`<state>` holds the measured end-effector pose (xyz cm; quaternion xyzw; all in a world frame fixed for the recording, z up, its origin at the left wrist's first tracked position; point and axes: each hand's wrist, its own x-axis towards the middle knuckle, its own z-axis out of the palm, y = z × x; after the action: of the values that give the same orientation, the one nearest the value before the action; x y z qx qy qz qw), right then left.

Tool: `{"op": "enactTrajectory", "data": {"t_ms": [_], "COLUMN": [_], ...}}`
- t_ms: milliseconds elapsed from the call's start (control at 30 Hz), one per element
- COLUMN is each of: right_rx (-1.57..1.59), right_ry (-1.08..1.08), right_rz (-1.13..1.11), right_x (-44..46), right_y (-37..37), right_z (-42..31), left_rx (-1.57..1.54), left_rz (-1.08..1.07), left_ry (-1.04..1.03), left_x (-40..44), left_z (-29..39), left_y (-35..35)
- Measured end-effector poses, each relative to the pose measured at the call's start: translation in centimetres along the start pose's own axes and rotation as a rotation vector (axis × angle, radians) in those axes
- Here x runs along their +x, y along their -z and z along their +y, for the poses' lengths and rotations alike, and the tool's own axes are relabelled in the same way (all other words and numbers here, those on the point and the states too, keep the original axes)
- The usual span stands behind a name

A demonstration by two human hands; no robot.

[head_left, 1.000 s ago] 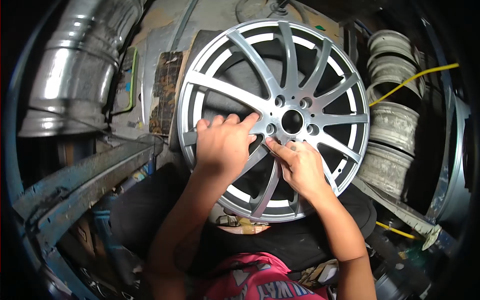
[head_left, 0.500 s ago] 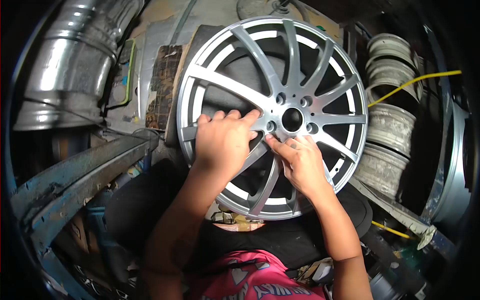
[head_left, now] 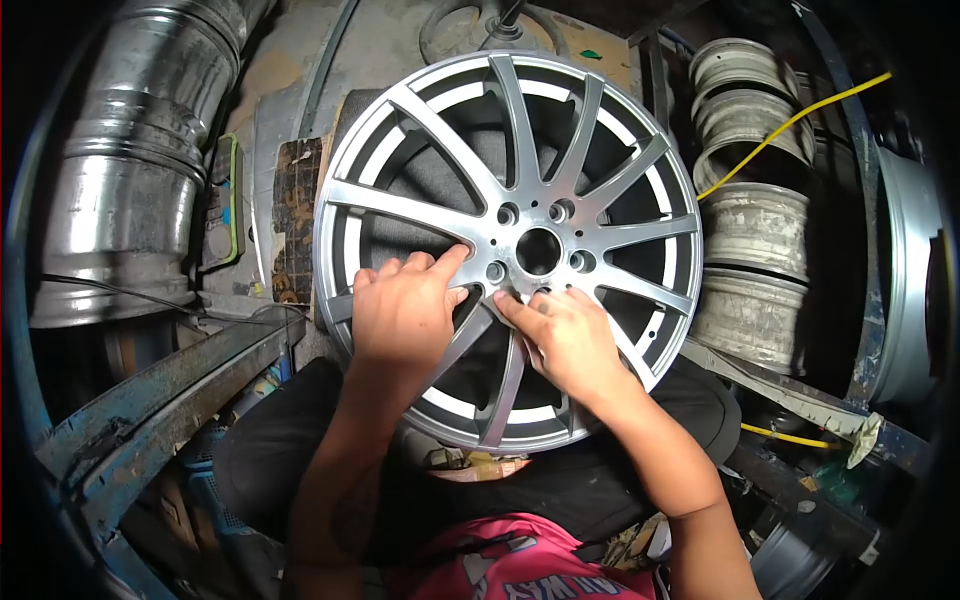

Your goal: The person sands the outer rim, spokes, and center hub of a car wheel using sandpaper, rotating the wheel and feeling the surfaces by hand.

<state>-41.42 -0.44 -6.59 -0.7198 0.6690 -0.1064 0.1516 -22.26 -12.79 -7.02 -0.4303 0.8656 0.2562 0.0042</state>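
Observation:
A silver multi-spoke alloy wheel (head_left: 655, 228) lies face up in front of me, over my lap, with its round centre hole and several bolt holes showing. My left hand (head_left: 405, 312) is curled over a spoke on the wheel's left side, its index fingertip touching the metal near the hub. My right hand (head_left: 562, 335) rests just below the centre hole with bent fingers. Its thumb and index finger press close to the lower-left bolt hole. Whatever may be under those right fingertips is hidden.
Shiny wheel barrels (head_left: 130, 190) are stacked on the left, and dull, dirty rims (head_left: 750, 215) on the right. A blue-painted metal frame (head_left: 170, 390) runs along the lower left. Across the right stack passes a yellow hose (head_left: 790, 130). Patterned board (head_left: 298, 215) lies beside the wheel.
The camera view has shifted and tilted a little, so the wheel sits further left and lower. Both hands stay at about the same places on the wheel.

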Motion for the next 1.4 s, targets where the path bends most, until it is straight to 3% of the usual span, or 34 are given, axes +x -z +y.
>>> {"op": "enactTrajectory", "data": {"t_ms": [167,433,567,600,667,733,833,933,1067,1133,1300,1400], "right_rx": [-0.044,0.004,0.035,0.045,0.311,0.371,0.586,0.571,0.299,0.309,0.204,0.253], "right_ry": [0.041,0.009,0.012,-0.026,-0.127,-0.183,-0.499,-0.373,-0.200,-0.255,-0.091,-0.105], "right_rz": [0.034,-0.089,-0.006,0.004,0.211,0.397,0.246,0.259,0.134,0.026,0.040,-0.080], "right_x": [0.5,0.7,1.0,1.5,1.9,2.3,1.9,1.8,1.6,1.4,0.8,1.0], "right_y": [-0.3,0.7,-0.6,-0.3,-0.1,1.4,3.0,2.9,3.2,3.8,2.2,2.6], "right_z": [-0.3,-0.4,-0.2,-0.2,0.0,0.1,0.3,0.1,0.3,0.0,0.3,-0.5], "left_rx": [-0.012,-0.020,0.008,0.004,-0.021,-0.012,-0.223,-0.198,-0.087,-0.068,-0.060,-0.133], "left_rz": [0.012,0.029,0.064,0.059,0.043,0.066,0.123,0.048,-0.004,-0.033,-0.031,-0.048], "left_ry": [0.014,0.001,0.005,-0.015,-0.019,-0.007,-0.085,-0.240,-0.295,-0.319,-0.201,-0.187], "left_x": [-0.4,-0.3,-0.1,-0.2,-0.2,-0.1,0.0,-0.1,-1.4,-1.9,-1.9,-1.7], "left_z": [0.1,0.2,-0.5,-0.2,0.1,0.1,0.0,-0.9,-0.1,0.2,0.2,-0.4], "left_y": [-0.2,-0.3,-0.3,-0.4,-0.2,-0.4,0.4,0.3,0.5,0.7,1.4,1.8]}}
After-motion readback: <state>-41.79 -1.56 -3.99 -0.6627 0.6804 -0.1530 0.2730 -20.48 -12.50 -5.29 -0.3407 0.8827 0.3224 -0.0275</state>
